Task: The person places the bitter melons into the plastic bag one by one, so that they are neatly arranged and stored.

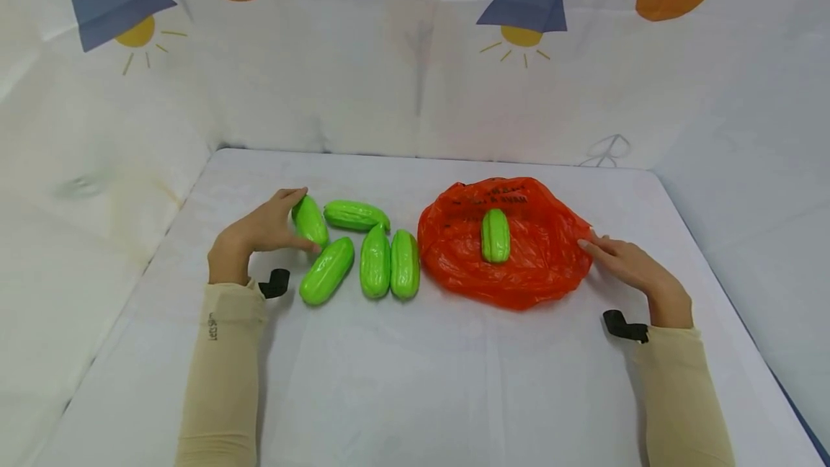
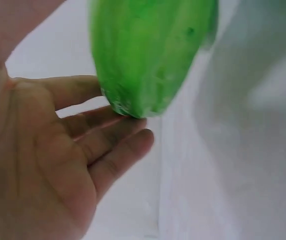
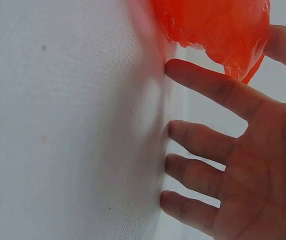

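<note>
Nearest: three green gourds (image 1: pixel 327 271) lay on white bench (image 1: pixel 454 395) at red bag's (image 1: pixel 538 265) nine o'clock. Right hand (image 1: pixel 632 265), fingers spread, pinched bag at three o'clock. Single gourd (image 1: pixel 496 236) lay in or on bag, indeterminate. Left hand (image 1: pixel 259 228), fingers moderately parted, gripped fourth gourd (image 1: pixel 309 220) at trio's ten o'clock. Farthest gourd (image 1: pixel 353 215): trio's twelve o'clock.
</note>
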{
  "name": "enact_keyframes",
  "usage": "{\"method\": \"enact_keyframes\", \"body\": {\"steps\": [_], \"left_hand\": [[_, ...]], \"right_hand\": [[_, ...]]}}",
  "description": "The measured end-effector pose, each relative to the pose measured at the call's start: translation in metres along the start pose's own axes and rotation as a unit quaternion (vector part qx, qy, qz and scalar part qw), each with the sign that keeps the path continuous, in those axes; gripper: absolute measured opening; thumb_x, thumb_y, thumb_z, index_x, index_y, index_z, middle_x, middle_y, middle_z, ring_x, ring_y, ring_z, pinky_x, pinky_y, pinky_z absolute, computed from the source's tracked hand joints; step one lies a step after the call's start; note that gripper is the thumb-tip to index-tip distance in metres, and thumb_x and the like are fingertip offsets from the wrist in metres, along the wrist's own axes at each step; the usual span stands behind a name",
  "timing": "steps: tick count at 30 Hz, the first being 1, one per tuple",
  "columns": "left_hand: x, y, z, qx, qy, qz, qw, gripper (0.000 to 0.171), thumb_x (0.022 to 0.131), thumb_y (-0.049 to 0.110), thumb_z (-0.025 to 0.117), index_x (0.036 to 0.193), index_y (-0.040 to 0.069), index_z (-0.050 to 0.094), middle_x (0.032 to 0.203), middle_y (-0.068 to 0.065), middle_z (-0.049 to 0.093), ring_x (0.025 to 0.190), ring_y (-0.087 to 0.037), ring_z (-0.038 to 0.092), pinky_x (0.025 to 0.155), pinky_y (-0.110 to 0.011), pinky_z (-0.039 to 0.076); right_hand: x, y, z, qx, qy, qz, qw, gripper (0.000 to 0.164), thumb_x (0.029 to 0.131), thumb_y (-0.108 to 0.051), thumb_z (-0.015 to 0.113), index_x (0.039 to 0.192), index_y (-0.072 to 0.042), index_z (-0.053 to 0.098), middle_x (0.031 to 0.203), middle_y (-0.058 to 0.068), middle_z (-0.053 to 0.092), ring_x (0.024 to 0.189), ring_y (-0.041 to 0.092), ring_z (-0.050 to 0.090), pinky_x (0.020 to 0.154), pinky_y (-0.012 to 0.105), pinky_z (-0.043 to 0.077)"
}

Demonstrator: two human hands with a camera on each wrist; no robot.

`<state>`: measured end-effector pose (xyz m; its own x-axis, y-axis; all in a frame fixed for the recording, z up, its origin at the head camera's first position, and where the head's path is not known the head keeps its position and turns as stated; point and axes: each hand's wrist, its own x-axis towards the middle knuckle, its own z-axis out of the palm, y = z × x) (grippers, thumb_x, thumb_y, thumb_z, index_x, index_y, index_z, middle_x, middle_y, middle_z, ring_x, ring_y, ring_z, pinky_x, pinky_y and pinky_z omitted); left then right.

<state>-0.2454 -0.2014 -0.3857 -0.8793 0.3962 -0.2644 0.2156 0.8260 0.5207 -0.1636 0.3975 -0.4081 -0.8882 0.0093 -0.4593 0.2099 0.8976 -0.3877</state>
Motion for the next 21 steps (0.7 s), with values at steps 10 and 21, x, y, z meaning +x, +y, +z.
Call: {"method": "enact_keyframes", "body": {"steps": [10, 21], "left_hand": [[0.001, 0.018, -0.001, -0.013, 0.060, 0.061, 0.9963, 0.123, 0.074, 0.050, 0.083, 0.158, 0.006, 0.005, 0.163, -0.017, 0.011, 0.150, -0.037, 0.015, 0.118, -0.059, 0.020], [0.009, 0.043, 0.009, -0.007, 0.056, 0.084, 0.9949, 0.121, 0.075, 0.050, 0.081, 0.158, 0.005, 0.005, 0.164, -0.017, 0.011, 0.151, -0.039, 0.008, 0.118, -0.064, 0.006]], "right_hand": [[0.002, 0.000, -0.003, -0.013, 0.000, -0.006, 1.000, 0.092, 0.095, -0.070, 0.029, 0.153, 0.001, 0.024, 0.152, 0.037, 0.023, 0.136, 0.058, 0.023, 0.101, 0.077, 0.027], [0.002, 0.002, -0.002, -0.012, -0.006, 0.000, 1.000, 0.093, 0.095, -0.071, 0.028, 0.152, 0.002, 0.023, 0.152, 0.038, 0.022, 0.136, 0.058, 0.023, 0.101, 0.077, 0.027]]}}
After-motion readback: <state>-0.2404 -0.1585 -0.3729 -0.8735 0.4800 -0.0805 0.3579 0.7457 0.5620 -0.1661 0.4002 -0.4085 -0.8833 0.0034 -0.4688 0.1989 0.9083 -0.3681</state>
